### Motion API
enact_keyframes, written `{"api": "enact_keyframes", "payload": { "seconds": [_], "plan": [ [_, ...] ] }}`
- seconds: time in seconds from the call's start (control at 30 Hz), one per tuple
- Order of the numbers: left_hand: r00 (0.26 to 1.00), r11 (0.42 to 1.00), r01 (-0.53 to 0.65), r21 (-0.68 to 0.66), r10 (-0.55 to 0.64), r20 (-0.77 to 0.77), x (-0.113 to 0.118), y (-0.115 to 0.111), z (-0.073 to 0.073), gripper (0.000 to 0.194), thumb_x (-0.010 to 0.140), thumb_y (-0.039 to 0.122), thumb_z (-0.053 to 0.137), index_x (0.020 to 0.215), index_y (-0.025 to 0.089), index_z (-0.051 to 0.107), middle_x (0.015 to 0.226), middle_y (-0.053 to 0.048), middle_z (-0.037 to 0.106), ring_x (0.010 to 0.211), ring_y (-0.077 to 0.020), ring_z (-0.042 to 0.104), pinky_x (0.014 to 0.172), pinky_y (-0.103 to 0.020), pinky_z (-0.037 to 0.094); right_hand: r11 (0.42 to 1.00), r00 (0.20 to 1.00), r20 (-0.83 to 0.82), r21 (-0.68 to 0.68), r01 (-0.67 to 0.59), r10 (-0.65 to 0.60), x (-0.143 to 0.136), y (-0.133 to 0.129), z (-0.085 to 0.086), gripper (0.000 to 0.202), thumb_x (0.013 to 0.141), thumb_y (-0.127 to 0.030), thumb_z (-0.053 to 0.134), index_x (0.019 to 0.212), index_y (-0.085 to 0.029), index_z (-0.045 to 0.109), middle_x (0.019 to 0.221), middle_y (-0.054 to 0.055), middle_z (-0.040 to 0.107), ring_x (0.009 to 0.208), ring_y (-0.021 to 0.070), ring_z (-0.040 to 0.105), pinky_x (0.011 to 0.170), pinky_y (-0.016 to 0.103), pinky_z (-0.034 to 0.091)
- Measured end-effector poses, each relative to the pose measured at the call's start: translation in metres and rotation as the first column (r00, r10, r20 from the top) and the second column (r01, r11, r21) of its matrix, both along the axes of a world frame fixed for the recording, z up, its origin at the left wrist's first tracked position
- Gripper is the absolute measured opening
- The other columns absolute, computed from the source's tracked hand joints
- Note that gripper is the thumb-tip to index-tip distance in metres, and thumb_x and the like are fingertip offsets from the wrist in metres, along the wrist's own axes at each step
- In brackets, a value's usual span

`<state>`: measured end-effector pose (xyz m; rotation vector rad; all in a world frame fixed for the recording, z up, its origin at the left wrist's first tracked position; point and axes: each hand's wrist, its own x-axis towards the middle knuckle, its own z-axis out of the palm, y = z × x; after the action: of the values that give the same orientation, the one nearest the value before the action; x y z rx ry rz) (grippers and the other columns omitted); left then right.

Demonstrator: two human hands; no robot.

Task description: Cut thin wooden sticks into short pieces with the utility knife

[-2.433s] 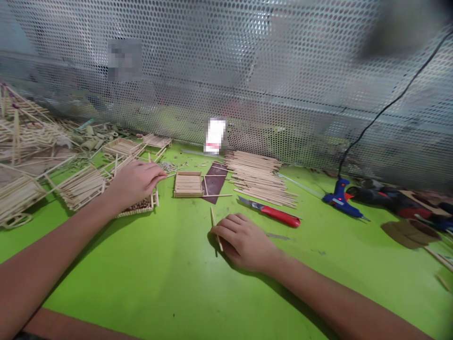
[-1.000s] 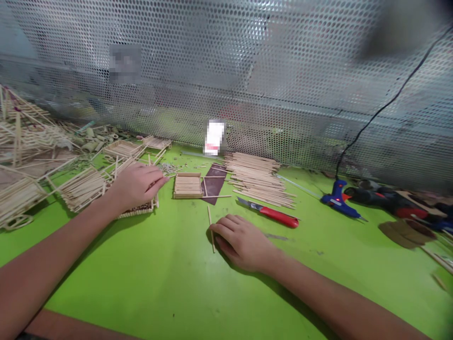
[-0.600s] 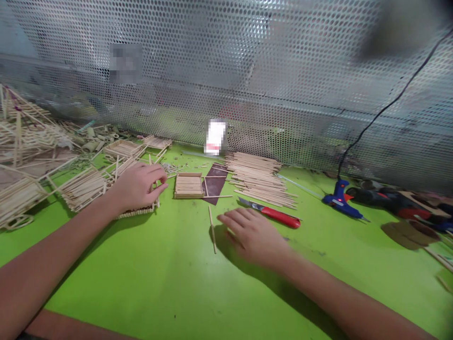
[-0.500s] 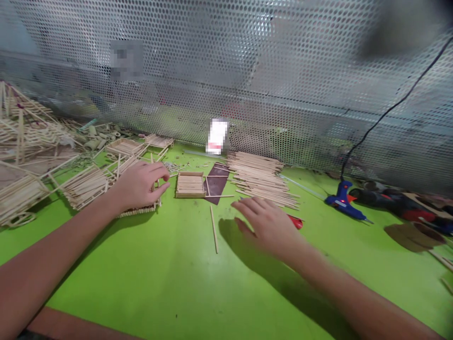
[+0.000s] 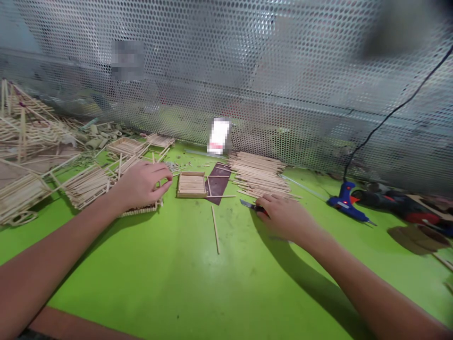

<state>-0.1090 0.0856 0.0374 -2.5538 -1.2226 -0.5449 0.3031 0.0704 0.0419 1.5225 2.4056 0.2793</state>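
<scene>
My right hand (image 5: 283, 215) is closed around the red handle of a utility knife (image 5: 247, 204), whose blade points left over the green table. Behind it lies a pile of thin wooden sticks (image 5: 262, 174). My left hand (image 5: 145, 184) is curled, thumb and forefinger bent toward each other, over a stick-built frame (image 5: 139, 211); whether it grips anything between them is hard to see. Between the hands sit a small stick tray (image 5: 191, 184), a dark brown sheet (image 5: 218, 182) with sticks across it, and a single loose stick (image 5: 215, 230).
A blue glue gun (image 5: 348, 203) with a black cable lies at the right, near a brown tape roll (image 5: 417, 238). More stick structures (image 5: 24, 191) crowd the left. A perforated metal screen (image 5: 247, 71) stands behind the green table (image 5: 177, 283).
My right hand has moved slightly right and closed on the utility knife, which lay beneath it before. My left hand has stayed almost where it was.
</scene>
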Motion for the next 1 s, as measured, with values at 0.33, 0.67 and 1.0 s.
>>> {"api": "enact_keyframes", "payload": {
  "seconds": [0.33,0.67,1.0],
  "plan": [
    [0.999,0.999,0.004,-0.036,-0.002,0.034,0.002,-0.002,0.001,0.035,0.101,0.035,0.044,0.101,0.019,0.075,0.102,-0.009,0.077,0.091,-0.0258,0.07,0.082,-0.041,0.053,0.996,0.996,0.036,0.026,-0.088,0.087,0.002,0.004,0.002,0.03,0.101,-0.014,0.047,0.113,-0.015,0.073,0.11,0.013,0.077,0.092,0.0273,0.074,0.076,0.037,0.054],
    [1.0,0.999,-0.009,-0.049,0.009,0.012,0.003,-0.002,0.001,0.038,0.101,0.036,0.042,0.103,0.019,0.076,0.104,-0.01,0.078,0.094,-0.0259,0.071,0.085,-0.042,0.054,0.99,0.988,-0.063,0.002,-0.14,0.14,-0.006,-0.003,-0.002,0.024,0.104,-0.02,0.05,0.114,-0.018,0.073,0.102,0.01,0.079,0.087,0.0272,0.076,0.075,0.037,0.057],
    [1.0,0.999,-0.007,-0.037,0.007,0.002,0.003,-0.002,0.001,0.038,0.101,0.036,0.041,0.102,0.019,0.075,0.104,-0.009,0.078,0.093,-0.0258,0.071,0.085,-0.042,0.054,0.987,0.984,-0.121,-0.075,-0.139,0.129,-0.013,-0.009,0.0,0.026,0.107,-0.024,0.048,0.106,-0.018,0.073,0.101,0.008,0.078,0.083,0.0245,0.075,0.072,0.036,0.056]
  ]
}}
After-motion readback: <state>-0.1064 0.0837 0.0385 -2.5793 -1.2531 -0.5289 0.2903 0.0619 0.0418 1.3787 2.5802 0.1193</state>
